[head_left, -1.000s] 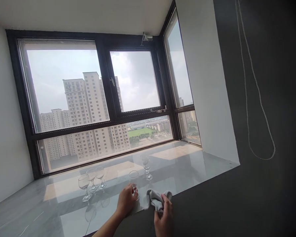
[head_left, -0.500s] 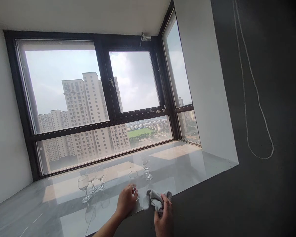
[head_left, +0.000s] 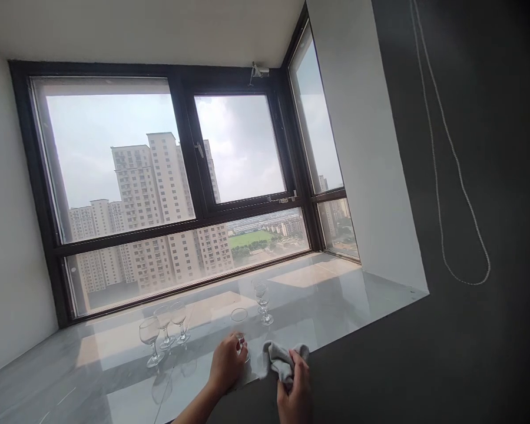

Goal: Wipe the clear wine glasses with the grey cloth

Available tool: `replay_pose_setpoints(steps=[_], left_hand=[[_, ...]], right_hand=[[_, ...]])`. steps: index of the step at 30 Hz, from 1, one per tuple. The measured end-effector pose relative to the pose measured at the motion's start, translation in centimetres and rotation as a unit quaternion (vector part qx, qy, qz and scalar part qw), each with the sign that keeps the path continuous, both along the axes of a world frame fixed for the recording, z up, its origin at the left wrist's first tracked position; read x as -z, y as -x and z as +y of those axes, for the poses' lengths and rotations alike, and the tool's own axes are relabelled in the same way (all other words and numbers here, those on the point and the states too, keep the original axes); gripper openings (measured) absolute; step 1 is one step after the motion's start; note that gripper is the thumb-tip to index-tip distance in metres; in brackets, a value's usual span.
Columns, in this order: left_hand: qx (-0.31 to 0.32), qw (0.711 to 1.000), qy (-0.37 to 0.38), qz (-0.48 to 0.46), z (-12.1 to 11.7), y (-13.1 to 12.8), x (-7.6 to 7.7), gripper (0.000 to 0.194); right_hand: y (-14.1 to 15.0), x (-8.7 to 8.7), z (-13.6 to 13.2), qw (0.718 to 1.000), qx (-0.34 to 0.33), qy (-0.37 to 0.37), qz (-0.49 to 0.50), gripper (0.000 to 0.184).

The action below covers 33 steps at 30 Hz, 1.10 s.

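My left hand (head_left: 227, 364) is closed around the stem of a clear wine glass (head_left: 239, 318) that stands upright on the glossy marble window sill (head_left: 335, 300). Just to its right, my right hand (head_left: 295, 391) grips a crumpled grey cloth (head_left: 277, 358) that rests on the sill's front edge. Glass and cloth are a little apart.
Three more stemmed glasses (head_left: 164, 327) stand in a group to the left, and a further pair (head_left: 262, 300) behind the held glass. A large black-framed window (head_left: 185, 176) backs the sill. A bead cord (head_left: 450, 165) hangs on the dark wall at right.
Both hands keep their hold and position; only the view has shifted slightly.
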State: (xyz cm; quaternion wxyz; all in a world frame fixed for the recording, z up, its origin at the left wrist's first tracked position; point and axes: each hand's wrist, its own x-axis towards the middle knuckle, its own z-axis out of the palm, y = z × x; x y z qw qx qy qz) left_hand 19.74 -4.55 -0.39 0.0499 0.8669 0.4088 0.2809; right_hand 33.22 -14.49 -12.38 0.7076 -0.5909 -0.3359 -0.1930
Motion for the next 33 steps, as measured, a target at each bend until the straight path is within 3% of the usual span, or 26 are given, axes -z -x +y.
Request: replay_pose_setpoints(steps=[33], left_hand=[[0.004, 1.000, -0.007, -0.009, 0.55, 0.05, 0.50, 0.015]], right_hand=[[0.15, 0.13, 0.17, 1.000, 0.013, 0.004, -0.011, 0.042]])
